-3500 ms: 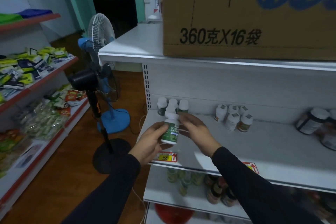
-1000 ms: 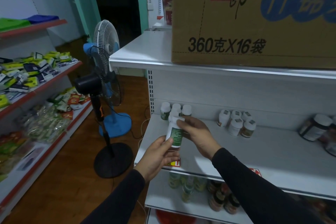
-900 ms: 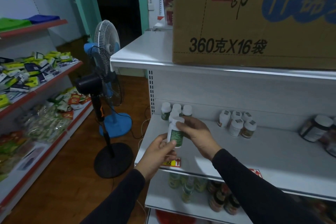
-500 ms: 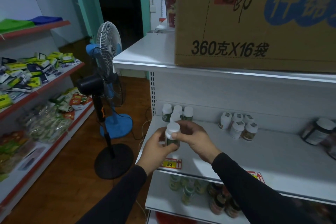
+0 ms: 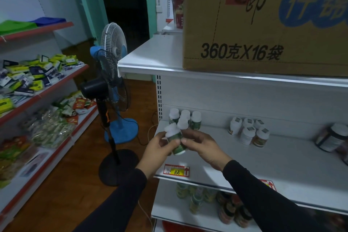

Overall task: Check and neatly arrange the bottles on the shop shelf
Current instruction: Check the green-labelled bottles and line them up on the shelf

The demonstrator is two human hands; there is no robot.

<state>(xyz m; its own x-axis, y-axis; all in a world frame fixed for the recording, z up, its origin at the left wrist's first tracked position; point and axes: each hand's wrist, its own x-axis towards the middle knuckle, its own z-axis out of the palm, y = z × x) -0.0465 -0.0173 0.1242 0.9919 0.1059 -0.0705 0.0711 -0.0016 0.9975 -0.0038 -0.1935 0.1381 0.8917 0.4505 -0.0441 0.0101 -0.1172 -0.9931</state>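
A small white bottle with a green label is held tilted, cap up and to the left, above the left end of the white shelf. My left hand grips it from the left and my right hand from the right. Just behind it, several matching green-label bottles stand in a cluster by the back wall. Further right stands a group of white bottles with square cap stickers. Dark jars sit at the shelf's right end.
A large cardboard box sits on the top shelf overhead. A price tag marks the shelf's front edge. More bottles fill the shelf below. Two standing fans stand in the aisle left; snack racks line the far left.
The bottle has been lowered slightly and tipped from upright to slanted between both hands. The view has shifted a little closer to the shelf.
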